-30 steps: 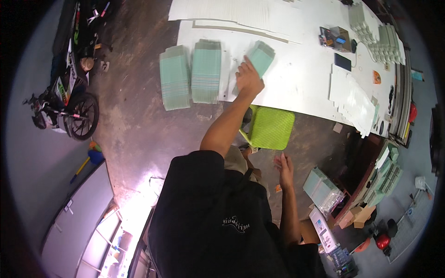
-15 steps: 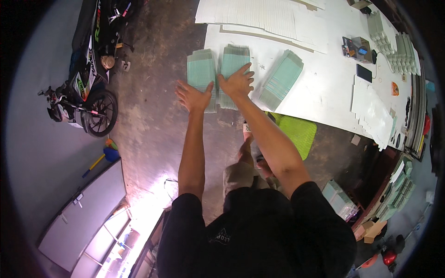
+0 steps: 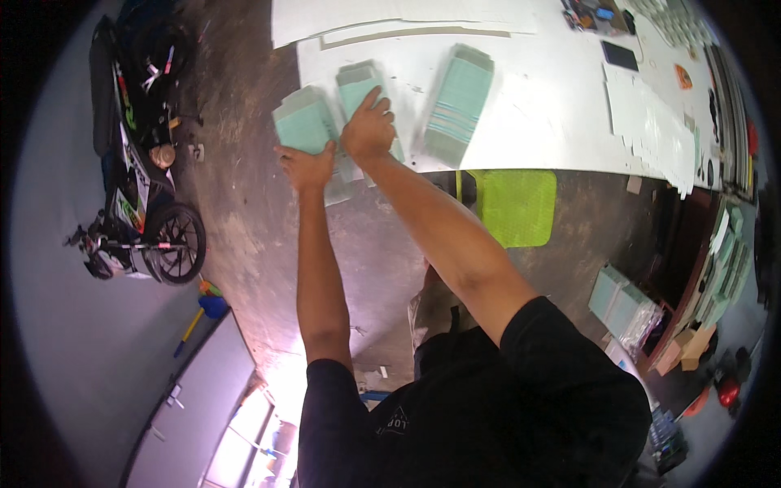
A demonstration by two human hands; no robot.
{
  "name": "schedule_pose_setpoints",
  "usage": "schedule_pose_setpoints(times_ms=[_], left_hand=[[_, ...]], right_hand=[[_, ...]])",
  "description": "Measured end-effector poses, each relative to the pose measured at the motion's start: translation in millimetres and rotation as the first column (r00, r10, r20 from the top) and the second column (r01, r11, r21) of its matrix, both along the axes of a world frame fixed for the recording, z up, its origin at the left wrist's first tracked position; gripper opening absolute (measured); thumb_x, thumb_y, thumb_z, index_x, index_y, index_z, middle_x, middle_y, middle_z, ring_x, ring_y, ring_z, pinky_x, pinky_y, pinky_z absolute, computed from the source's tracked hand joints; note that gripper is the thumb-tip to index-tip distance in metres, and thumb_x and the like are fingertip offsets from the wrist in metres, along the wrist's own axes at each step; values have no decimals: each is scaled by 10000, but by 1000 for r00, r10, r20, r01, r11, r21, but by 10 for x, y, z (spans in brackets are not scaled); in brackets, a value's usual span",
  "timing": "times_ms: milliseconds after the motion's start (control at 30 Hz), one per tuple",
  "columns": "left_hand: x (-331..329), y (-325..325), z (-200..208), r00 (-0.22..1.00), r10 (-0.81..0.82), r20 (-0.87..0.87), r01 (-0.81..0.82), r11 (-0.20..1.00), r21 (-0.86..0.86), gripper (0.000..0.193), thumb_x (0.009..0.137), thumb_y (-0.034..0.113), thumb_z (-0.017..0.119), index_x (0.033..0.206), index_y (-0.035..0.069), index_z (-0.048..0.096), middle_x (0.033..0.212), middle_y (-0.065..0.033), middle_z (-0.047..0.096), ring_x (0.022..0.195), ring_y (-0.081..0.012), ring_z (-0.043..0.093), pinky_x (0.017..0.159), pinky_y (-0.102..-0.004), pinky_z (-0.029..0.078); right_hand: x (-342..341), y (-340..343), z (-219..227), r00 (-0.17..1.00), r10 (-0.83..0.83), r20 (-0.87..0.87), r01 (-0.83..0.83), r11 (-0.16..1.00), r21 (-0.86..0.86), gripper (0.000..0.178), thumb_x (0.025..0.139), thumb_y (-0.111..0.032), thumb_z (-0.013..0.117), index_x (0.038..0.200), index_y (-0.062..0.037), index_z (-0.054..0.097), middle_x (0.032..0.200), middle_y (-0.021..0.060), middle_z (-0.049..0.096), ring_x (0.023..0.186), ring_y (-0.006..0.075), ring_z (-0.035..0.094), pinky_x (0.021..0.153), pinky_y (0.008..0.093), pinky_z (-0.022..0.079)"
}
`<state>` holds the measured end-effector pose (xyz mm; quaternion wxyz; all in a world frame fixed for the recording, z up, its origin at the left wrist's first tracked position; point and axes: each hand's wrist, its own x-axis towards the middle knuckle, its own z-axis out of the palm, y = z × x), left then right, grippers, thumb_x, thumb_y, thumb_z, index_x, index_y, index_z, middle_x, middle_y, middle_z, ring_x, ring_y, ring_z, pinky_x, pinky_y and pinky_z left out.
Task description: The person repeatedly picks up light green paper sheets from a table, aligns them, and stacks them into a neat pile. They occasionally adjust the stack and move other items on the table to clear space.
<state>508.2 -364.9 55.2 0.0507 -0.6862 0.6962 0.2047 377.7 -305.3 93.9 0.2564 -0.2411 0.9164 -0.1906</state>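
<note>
Three stacks of pale-green flat cardboard blanks stand around the table's near left part. My left hand (image 3: 307, 169) spans the near part of the left stack (image 3: 303, 122), thumb on its right side and fingers at its left side. That stack overlaps the table's left edge. My right hand (image 3: 369, 132) lies over the middle stack (image 3: 355, 80), its fingers bent toward the right side and its thumb at the left. Both hands hide parts of these stacks. Apart from my hands, to the right, the third stack (image 3: 460, 102) lies slanted, with blue and white stripes across it.
Long white sheets (image 3: 390, 18) lie across the far side of the white table (image 3: 537, 98). A black tablet-like slab (image 3: 620, 55) and fanned white blanks (image 3: 647, 122) are further right. A lime-green seat (image 3: 517, 207) stands at the near edge. A motorcycle (image 3: 138, 179) is parked left.
My view has shifted, so the table sits higher and further left. The left and middle stacks now lean more to the left. My spread fingers have drawn in around them.
</note>
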Motion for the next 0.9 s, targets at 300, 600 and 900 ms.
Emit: schedule_pose_setpoints(times_ms=[300,600,900], left_hand=[[-6,-159,-209,972,-42,231,55,997,-49,1156,721,615,868,1415,-115,300,1343,-348,595,1232,-448,649,1047,-511,537],[654,1663,190,758,-81,-648,137,990,35,630,891,125,853,1380,-100,526,1327,-192,634,1157,-236,626,1012,-375,506],[-164,4638,-619,532,425,-732,249,748,615,735,843,73,835,1460,-66,460,1315,-169,632,1209,-265,625,1061,-388,497]], right_hand=[[146,2692,858,972,184,144,-86,855,-512,949,856,-233,804,1542,130,258,1338,339,505,1144,510,609,884,543,574],[-986,5890,-653,508,-459,729,685,728,-19,992,814,-215,906,1577,49,328,1451,249,558,1343,353,565,1109,484,488],[-1885,6045,-2470,435,-197,879,672,720,-171,1091,764,-238,911,1639,2,305,1492,299,548,1398,396,541,1175,469,435]])
